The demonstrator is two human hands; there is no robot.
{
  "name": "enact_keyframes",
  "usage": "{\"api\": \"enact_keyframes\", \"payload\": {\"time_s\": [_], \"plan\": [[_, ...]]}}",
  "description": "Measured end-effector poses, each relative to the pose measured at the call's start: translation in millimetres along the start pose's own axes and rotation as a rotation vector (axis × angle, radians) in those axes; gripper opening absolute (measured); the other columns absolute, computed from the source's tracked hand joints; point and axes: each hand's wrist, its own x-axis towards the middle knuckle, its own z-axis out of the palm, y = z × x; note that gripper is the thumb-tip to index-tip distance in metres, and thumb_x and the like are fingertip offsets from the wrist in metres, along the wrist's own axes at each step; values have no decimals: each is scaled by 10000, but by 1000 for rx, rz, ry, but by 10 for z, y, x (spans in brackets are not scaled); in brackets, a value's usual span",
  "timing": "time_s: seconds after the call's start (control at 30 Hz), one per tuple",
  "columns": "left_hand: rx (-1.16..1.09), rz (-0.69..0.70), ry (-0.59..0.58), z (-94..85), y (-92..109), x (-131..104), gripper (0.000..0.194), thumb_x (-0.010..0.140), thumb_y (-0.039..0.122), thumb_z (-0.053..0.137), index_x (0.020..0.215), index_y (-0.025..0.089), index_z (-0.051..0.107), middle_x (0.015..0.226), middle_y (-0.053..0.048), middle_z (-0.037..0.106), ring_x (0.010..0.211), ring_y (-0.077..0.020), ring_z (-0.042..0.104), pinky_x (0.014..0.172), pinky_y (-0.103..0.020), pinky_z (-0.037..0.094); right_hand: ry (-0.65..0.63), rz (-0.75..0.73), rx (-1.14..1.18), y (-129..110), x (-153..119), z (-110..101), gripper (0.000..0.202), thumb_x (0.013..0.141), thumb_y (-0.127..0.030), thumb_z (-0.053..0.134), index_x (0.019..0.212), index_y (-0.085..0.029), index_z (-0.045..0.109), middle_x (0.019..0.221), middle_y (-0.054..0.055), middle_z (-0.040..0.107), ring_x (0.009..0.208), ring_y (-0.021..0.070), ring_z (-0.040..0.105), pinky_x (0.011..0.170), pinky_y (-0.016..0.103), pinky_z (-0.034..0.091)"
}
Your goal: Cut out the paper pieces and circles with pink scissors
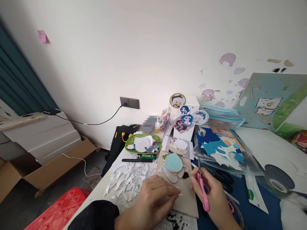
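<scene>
My left hand (pixel 157 198) is closed in a pinch over the beige board (pixel 189 204), with a small white scrap (pixel 180 193) at its fingertips. Pink-handled scissors (pixel 202 191) are in my right hand (pixel 214 195), their blades pointing away from me. Just beyond both hands, a pale blue round cutout (pixel 173 163) lies on top of grey and white paper pieces (pixel 173 176). Left of my left hand spreads a pile of white paper scraps (pixel 127 182). Black shreds (pixel 176 220) lie near the front edge, partly hidden by my left hand.
A green tray (pixel 128 150) of paper cutouts stands at the back left, behind a black pen-like tool (pixel 136 160). To the right lie a clear bag with blue paper (pixel 216 143), a tape roll (pixel 279 185) and a white-and-green tube (pixel 255 193). A red stool (pixel 59 210) stands beside the table.
</scene>
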Motion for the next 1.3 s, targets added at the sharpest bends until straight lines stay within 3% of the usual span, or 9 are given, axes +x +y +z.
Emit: {"api": "enact_keyframes", "payload": {"time_s": [0.2,0.33,0.43,0.57,0.9,1.3], "plan": [[-141,-107,15,-3,-22,-12,172,792,104,651,918,211,697,776,-29,737,704,-155,675,680,-260,528,-2,2,10,-21,1,7,145,791,-335,633,811,-224,543,701,6,562,606,196,549,564,266,471],[-164,-257,97,23,-62,-9,109,806,118,643,842,207,695,749,-15,739,657,-143,668,629,-237,537,-30,-4,-10,-38,4,-9,131,818,-341,600,802,-219,553,679,7,550,587,191,541,539,263,470],[-160,-364,153,42,-87,11,193,791,139,660,974,194,685,722,-16,729,606,-144,646,592,-244,536,-33,-11,-18,-45,-1,-20,137,843,-345,566,806,-213,555,686,13,555,599,190,548,551,264,482],[-173,-425,121,36,-93,47,107,803,175,654,886,196,719,726,-22,730,619,-149,638,595,-251,525,-29,-18,-19,-64,3,-18,135,847,-334,560,802,-207,551,700,14,555,599,184,548,551,266,480],[-172,-425,39,17,-57,76,95,838,217,614,821,186,702,778,-38,699,702,-162,609,645,-272,497,-50,-70,-10,-16,9,-6,125,915,-274,574,890,-155,602,776,-18,607,635,134,592,588,287,506],[-45,-348,40,81,-40,50,89,844,226,597,821,157,649,761,-22,678,697,-150,609,675,-303,496,17,-101,0,26,34,-155,200,927,-270,574,1088,-155,603,1023,50,653,797,178,654,689,356,556]]}}
